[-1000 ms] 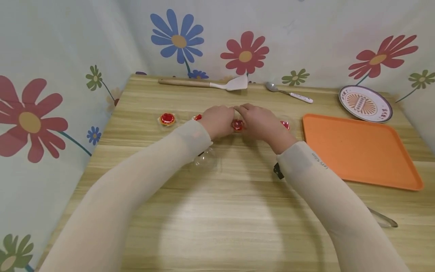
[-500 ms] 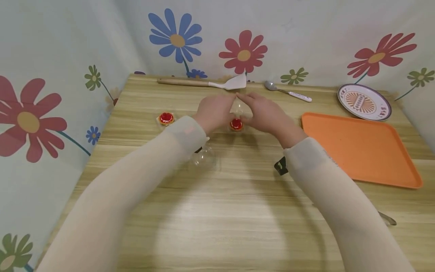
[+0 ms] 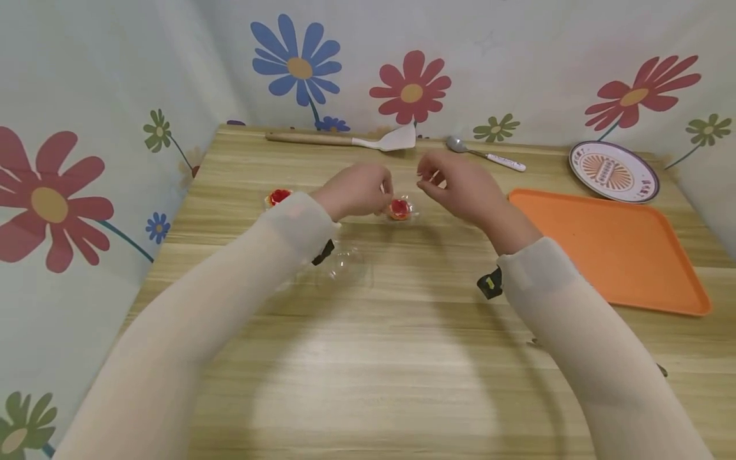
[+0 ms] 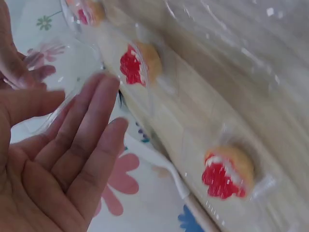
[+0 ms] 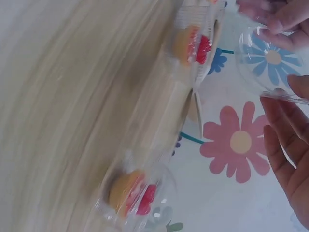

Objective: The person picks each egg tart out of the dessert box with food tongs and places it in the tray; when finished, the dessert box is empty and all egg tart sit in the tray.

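A clear plastic dome lid (image 5: 270, 60) is between my two hands, over the row of tarts. My right hand (image 3: 466, 185) holds its rim, with thumb and fingers on either side of it in the right wrist view. My left hand (image 3: 356, 188) is at the opposite edge, its long fingers extended and the rim passing between thumb and fingers in the left wrist view. Below and between the hands sits a red-topped tart (image 3: 400, 208) in its clear base. Another red-topped tart (image 3: 278, 197) lies to the left, partly behind my left sleeve.
A spatula (image 3: 368, 141) and a spoon (image 3: 485, 153) lie along the back edge. At the right are an orange tray (image 3: 609, 255) and a round plate (image 3: 614, 171). Another clear dome (image 3: 345, 262) rests on the table near my left wrist; a metal utensil shows under my right forearm.
My hands have risen off the middle tart with the lid and moved apart. The tart now shows uncovered between them.
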